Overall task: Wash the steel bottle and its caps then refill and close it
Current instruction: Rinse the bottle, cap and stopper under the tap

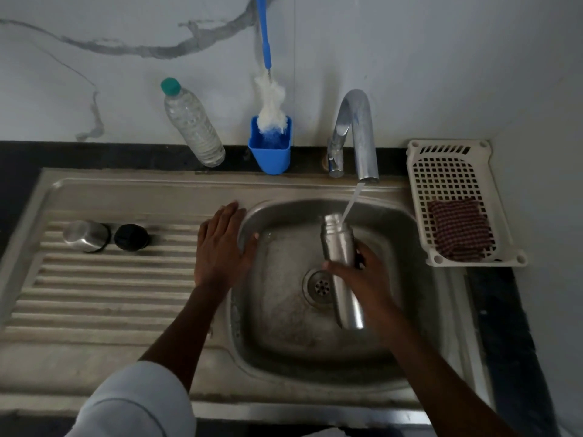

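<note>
My right hand [362, 279] grips the steel bottle [339, 244] around its middle, upright and slightly tilted over the sink basin [284, 326]. Water runs from the tap [359, 134] into the bottle's open mouth. With straight fingers, my left hand [224, 244] rests flat on the basin's left rim. The steel outer cap [86, 235] and the black inner cap [131, 237] stand side by side on the ribbed drainboard [104, 294] at the left.
A clear plastic water bottle with a green cap [192, 124] and a blue holder with a bottle brush [270, 143] stand behind the sink. At the right lies a white plastic basket [448, 171] with a checked cloth [459, 230]. The drain [320, 287] is near the basin's centre.
</note>
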`<state>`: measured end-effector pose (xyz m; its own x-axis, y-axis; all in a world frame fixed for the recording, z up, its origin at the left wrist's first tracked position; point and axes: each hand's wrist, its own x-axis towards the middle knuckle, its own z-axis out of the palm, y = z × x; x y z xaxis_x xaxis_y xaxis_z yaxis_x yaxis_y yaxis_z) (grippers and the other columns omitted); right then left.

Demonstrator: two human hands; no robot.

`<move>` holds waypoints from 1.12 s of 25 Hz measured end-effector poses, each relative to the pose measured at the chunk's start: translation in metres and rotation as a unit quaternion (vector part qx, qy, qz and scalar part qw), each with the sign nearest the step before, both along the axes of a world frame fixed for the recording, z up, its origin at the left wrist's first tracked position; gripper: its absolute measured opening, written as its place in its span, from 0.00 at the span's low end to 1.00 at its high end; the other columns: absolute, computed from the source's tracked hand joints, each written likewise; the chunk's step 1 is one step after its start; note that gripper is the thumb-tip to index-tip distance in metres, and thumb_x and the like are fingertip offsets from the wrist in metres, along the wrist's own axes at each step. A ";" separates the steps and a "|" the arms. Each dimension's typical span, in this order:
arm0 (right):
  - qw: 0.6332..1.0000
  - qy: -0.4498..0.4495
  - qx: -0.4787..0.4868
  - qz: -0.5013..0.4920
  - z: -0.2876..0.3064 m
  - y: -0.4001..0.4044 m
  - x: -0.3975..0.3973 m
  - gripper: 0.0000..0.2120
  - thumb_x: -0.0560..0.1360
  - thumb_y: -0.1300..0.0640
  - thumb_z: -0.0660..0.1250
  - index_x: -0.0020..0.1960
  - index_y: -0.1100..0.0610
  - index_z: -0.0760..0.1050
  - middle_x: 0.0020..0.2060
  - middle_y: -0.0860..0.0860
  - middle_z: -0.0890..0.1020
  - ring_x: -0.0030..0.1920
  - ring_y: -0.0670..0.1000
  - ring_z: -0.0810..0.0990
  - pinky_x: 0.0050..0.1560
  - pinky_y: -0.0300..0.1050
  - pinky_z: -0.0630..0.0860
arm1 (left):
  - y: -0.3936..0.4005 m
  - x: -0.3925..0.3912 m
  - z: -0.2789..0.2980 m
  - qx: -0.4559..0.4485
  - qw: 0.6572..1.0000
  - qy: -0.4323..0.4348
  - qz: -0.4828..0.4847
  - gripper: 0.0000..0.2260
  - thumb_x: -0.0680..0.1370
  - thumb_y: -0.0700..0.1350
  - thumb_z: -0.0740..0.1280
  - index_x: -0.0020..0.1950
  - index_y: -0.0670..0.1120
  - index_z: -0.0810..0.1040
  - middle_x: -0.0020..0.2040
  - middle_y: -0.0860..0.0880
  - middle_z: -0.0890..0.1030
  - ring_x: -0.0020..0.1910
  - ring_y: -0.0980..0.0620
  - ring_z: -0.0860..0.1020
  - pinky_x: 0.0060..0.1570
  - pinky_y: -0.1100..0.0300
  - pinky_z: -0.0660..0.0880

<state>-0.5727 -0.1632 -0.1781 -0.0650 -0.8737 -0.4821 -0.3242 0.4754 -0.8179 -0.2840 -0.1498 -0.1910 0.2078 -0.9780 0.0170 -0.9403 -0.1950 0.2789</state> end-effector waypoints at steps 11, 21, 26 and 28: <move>0.788 -0.548 0.140 -0.246 0.026 -0.045 0.008 0.23 0.80 0.47 0.69 0.71 0.57 0.73 0.65 0.62 0.82 0.64 0.64 0.81 0.63 0.68 0.78 | 0.001 0.000 -0.001 -0.001 1.000 -0.005 -0.001 0.28 0.82 0.61 0.63 0.80 0.49 0.67 0.82 0.48 0.65 0.80 0.46 0.65 0.77 0.43 0.63; 0.576 -0.714 0.195 -0.347 0.015 -0.041 0.036 0.30 0.79 0.44 0.69 0.69 0.68 0.74 0.61 0.68 0.81 0.58 0.64 0.82 0.44 0.54 0.86 | 0.000 0.001 -0.003 0.000 1.000 -0.006 -0.001 0.28 0.83 0.61 0.63 0.79 0.50 0.68 0.82 0.49 0.66 0.80 0.46 0.65 0.77 0.44 0.63; 0.664 -0.641 0.279 -0.266 0.017 -0.030 0.047 0.31 0.78 0.41 0.70 0.70 0.63 0.75 0.58 0.63 0.83 0.53 0.60 0.84 0.40 0.51 0.86 | 0.001 -0.001 -0.001 -0.005 1.000 -0.003 -0.001 0.28 0.81 0.59 0.66 0.79 0.49 0.68 0.82 0.48 0.66 0.79 0.45 0.65 0.77 0.43 0.64; 0.756 -0.552 0.273 -0.221 0.022 -0.024 0.038 0.30 0.77 0.39 0.70 0.68 0.60 0.77 0.57 0.60 0.85 0.54 0.59 0.85 0.46 0.53 0.86 | 0.001 -0.001 0.000 -0.004 1.000 -0.001 0.000 0.28 0.81 0.58 0.66 0.79 0.49 0.68 0.82 0.47 0.66 0.79 0.45 0.65 0.77 0.43 0.63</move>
